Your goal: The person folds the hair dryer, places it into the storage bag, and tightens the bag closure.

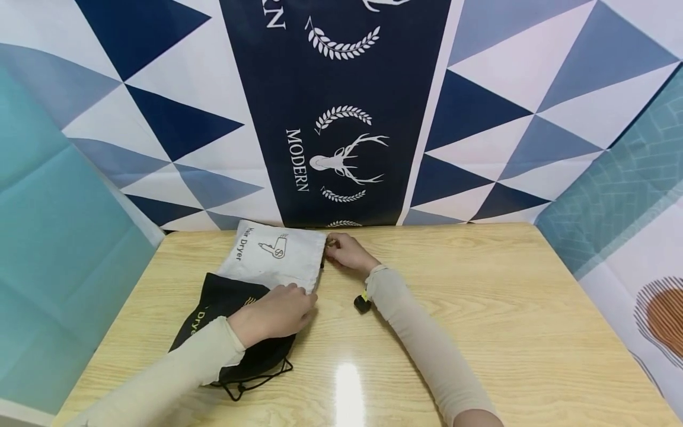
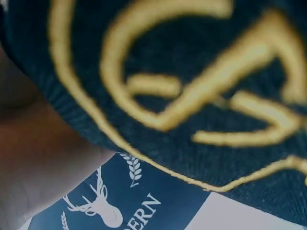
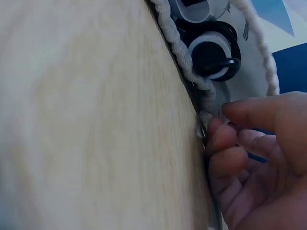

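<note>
A white drawstring bag point(image 1: 269, 252) printed "Hair Dryer" lies at the back left of the table, its mouth facing right. At the far corner of that mouth, my right hand point(image 1: 349, 252) pinches the rim between thumb and curled fingers. My left hand point(image 1: 283, 311), fingers curled, grips the near corner of the mouth; its fingertips are hidden. Beneath the left wrist lies a black drawstring bag point(image 1: 229, 296) with gold print, filling most of the left wrist view. In the right wrist view, the white bag's mouth gapes around a round black-and-white object point(image 3: 211, 55).
A small black object point(image 1: 362, 305) with a yellow strip sits beside the right sleeve. The black bag's cord point(image 1: 256, 382) trails on the wooden table point(image 1: 507, 296). A patterned curtain point(image 1: 341, 118) hangs along the back edge.
</note>
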Demonstrator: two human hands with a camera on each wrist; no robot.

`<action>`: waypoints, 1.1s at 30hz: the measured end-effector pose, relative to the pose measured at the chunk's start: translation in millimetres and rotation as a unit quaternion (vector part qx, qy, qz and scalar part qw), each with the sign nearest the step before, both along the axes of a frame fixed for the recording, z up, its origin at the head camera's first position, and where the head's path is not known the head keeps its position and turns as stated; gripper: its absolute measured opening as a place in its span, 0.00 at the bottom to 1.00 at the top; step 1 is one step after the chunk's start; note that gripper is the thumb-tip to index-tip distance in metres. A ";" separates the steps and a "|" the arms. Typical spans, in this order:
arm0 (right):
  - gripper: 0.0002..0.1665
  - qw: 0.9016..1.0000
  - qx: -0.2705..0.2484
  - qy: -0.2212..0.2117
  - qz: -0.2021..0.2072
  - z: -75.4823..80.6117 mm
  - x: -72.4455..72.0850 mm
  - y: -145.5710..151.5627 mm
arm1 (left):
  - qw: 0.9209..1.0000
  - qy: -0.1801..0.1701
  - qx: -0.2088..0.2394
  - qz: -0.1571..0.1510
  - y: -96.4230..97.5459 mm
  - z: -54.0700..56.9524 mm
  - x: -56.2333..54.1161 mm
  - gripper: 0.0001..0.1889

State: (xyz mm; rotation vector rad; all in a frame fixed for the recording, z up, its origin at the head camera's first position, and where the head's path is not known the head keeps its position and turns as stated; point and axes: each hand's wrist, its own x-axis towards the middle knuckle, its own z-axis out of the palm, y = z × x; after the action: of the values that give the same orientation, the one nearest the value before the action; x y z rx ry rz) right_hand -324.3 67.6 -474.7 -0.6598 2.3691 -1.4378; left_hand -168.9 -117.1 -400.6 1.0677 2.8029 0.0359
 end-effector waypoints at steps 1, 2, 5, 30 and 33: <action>0.07 1.000 0.004 0.007 -0.002 0.4 0.4 -0.8 | 1.000 0.008 0.006 0.001 -0.3 -0.7 -0.1 0.06; 0.09 1.000 0.006 0.014 -0.005 0.5 0.6 -1.4 | 1.000 0.018 0.012 0.001 -0.8 -1.3 -0.1 0.06; 0.14 1.000 -0.009 0.008 -0.021 1.0 0.7 -1.9 | 0.998 0.056 0.021 0.002 -2.2 -3.8 -0.7 0.10; 0.11 0.821 -0.506 -0.244 -0.105 77.1 -8.6 16.9 | 0.961 0.094 0.261 0.000 -41.5 25.5 39.4 0.08; 0.09 0.812 -0.525 -0.236 -0.095 92.8 -14.8 16.5 | 0.960 0.094 0.264 0.005 -45.2 29.4 47.7 0.07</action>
State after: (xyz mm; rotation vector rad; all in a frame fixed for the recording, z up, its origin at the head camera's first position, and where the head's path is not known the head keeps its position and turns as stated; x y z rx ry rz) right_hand -339.1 84.1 -382.0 -0.1916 1.1327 -2.6083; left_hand -121.1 -162.2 -371.2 1.2058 3.0524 0.7628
